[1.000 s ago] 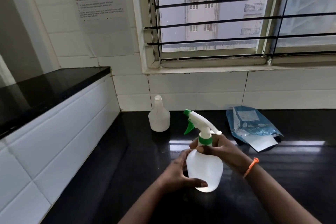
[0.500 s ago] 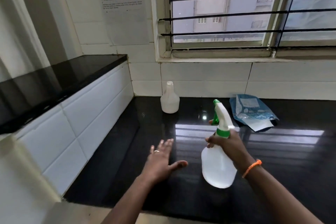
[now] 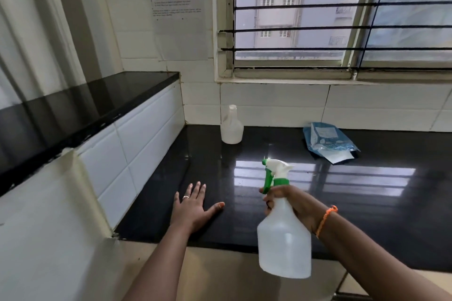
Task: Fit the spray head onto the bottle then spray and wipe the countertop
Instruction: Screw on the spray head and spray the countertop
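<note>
My right hand (image 3: pixel 291 205) grips the neck of a translucent white spray bottle (image 3: pixel 283 244) and holds it in the air above the front edge of the black countertop (image 3: pixel 367 198). The white and green spray head (image 3: pixel 275 172) sits on the bottle, nozzle pointing left, with a finger curled at the green trigger. My left hand (image 3: pixel 193 205) rests flat on the countertop to the left of the bottle, fingers spread, a ring on one finger.
A second white bottle (image 3: pixel 231 126) without a spray head stands at the back by the tiled wall. A blue plastic packet (image 3: pixel 329 142) lies at the back right. A raised black ledge (image 3: pixel 80 102) with white tiling borders the left side.
My left hand let go of the bottle and settled flat on the counter. My right hand carried the bottle toward me and turned the nozzle left. The view pulled back.
</note>
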